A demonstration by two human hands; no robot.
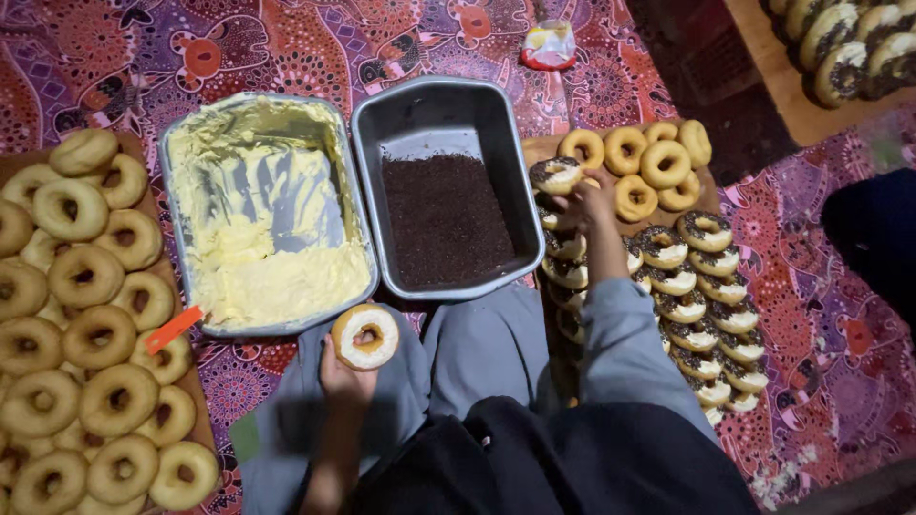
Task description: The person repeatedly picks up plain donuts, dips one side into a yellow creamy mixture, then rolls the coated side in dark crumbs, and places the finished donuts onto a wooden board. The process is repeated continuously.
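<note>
Cream-coated doughnut (pixel 364 336) face-up in left hand (pixel 345 381)

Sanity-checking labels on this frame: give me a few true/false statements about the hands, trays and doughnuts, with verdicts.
1. The left hand holds a cream-coated doughnut. True.
2. The right hand rests in the sprinkle tray. False: it is over the board on the right, at a sprinkled doughnut.
3. The cream tray sits left of the sprinkle tray, the two side by side. True.
4. The plain doughnuts on the left board are covered in sprinkles. False: they are bare and golden.
5. An orange spatula lies at the cream tray's lower left corner. True.
</note>
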